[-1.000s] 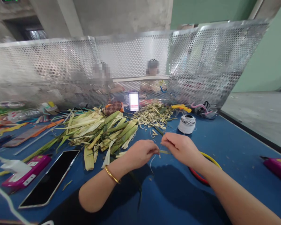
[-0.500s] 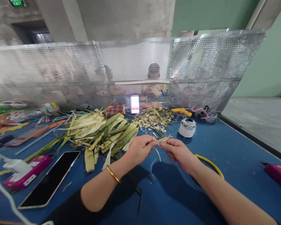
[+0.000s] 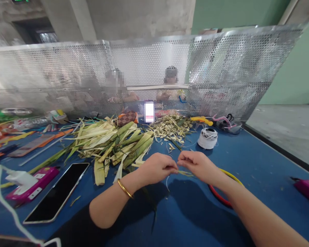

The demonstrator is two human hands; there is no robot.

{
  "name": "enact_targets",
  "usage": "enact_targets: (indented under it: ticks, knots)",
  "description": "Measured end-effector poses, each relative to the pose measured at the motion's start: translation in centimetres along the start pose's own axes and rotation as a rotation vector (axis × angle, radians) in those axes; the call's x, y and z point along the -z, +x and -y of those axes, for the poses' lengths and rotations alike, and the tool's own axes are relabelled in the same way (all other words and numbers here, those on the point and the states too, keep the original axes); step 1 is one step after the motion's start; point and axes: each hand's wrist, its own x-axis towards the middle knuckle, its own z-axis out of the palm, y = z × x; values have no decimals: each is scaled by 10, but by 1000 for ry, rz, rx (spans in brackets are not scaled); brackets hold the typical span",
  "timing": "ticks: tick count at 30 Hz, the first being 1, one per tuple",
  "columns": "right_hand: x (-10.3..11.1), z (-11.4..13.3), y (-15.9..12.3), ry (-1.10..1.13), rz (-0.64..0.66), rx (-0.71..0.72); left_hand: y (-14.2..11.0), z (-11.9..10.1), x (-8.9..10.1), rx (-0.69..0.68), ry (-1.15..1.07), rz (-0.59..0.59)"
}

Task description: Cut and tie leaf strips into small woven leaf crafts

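My left hand [image 3: 158, 168], with a gold bangle at its wrist, is closed in a pinch at the middle of the table. From its fingertips a thin pale-green husk strip [image 3: 185, 173] runs right, passing below my right hand [image 3: 197, 164]. The fingers of my right hand are pressed together too, close beside the left ones; what they hold is hidden. Left of the hands lies a heap of long green and pale corn husks [image 3: 105, 140]. Beyond them is a pile of small cut husk pieces [image 3: 172, 128]. A ball of white string [image 3: 207, 138] sits to the right.
A black-screened phone [image 3: 58, 193] and a magenta power strip [image 3: 32, 185] with a white plug lie at left. A yellow and red ring [image 3: 231, 176] is partly under my right forearm. Yellow-handled scissors [image 3: 202, 120] lie behind. A perforated metal screen [image 3: 149, 61] stands across the back, people beyond it.
My right hand has turned, its fingers now slightly above the left fingertips. The husk strip now trails below the right hand instead of lying between both. More of the red ring shows.
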Motion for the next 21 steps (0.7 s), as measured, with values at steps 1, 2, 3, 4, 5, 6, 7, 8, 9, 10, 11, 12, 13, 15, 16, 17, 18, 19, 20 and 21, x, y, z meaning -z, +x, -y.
enact_targets:
  ticks: [1,2,3,4,5,6,7,8,9,10,11,12,13,15,16,17,18,19,20,21]
  knots:
    - [2,-3,3,142,19,-73,0,-2,2,24,-69,2]
    - [2,-5,5,272,27,-148,1,-3,3,62,-131,-14]
    - [0,-7,6,382,29,-218,1,-4,5,104,-183,-46]
    - [-2,-8,7,462,20,-278,2,-5,5,142,-220,-90]
    - [-7,-9,7,505,3,-318,2,-5,5,170,-239,-142]
    - [-11,-8,6,506,-23,-323,3,-4,5,192,-239,-198]
    - [-17,-7,5,463,-74,-293,3,-3,5,209,-224,-253]
    - [-22,-5,3,389,-131,-232,3,-3,4,223,-197,-301]
    - [-26,-2,1,293,-187,-154,4,-2,3,232,-165,-342]
    - [-30,1,-2,189,-232,-73,4,-1,2,236,-132,-371]
    - [-32,4,-4,85,-262,2,4,0,2,233,-100,-390]
    - [-34,6,-6,-11,-283,65,4,0,1,226,-69,-401]
    - [-35,8,-9,-96,-294,116,4,0,0,215,-37,-406]
    - [-36,11,-12,-228,-293,191,4,0,-2,193,27,-402]
    - [-36,12,-13,-272,-287,217,4,1,-3,184,58,-394]
    - [-35,13,-14,-305,-276,238,4,1,-4,175,91,-382]
    - [-35,13,-14,-329,-263,255,4,2,-5,166,127,-368]
    - [-35,14,-15,-346,-253,268,4,3,-6,155,167,-351]
    - [-34,14,-15,-355,-248,276,3,3,-6,143,214,-334]
    - [-33,15,-16,-356,-247,279,2,4,-7,128,267,-313]
